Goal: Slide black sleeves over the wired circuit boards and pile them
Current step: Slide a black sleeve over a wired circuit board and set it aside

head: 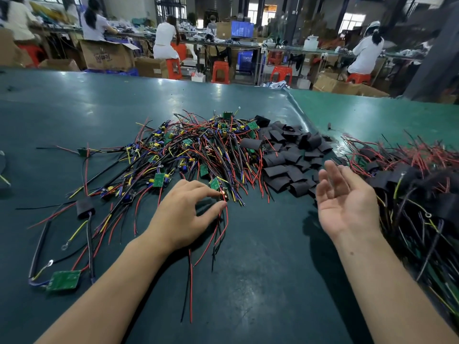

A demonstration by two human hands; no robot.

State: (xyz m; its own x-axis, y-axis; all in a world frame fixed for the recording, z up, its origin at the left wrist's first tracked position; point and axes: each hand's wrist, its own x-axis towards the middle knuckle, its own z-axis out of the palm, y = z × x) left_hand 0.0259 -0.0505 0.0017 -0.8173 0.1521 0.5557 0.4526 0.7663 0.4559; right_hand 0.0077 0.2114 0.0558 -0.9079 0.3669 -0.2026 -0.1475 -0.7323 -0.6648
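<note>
A tangled heap of wired circuit boards [193, 150] with red, black, yellow and blue leads lies mid-table. My left hand [186, 214] reaches into its near edge and pinches a small board [222, 194] between thumb and fingertips. To the right of the heap is a pile of flat black sleeves [290, 160]. My right hand [345, 197] hovers palm-up over the near right of that pile, fingers relaxed and holding nothing. A pile of sleeved boards [417, 189] with trailing wires fills the right edge.
A sleeved board [84, 208] and a bare green board [64, 279] lie apart at the near left on the dark green table [260, 269]. Beyond the far edge people sit on red stools at benches among cardboard boxes.
</note>
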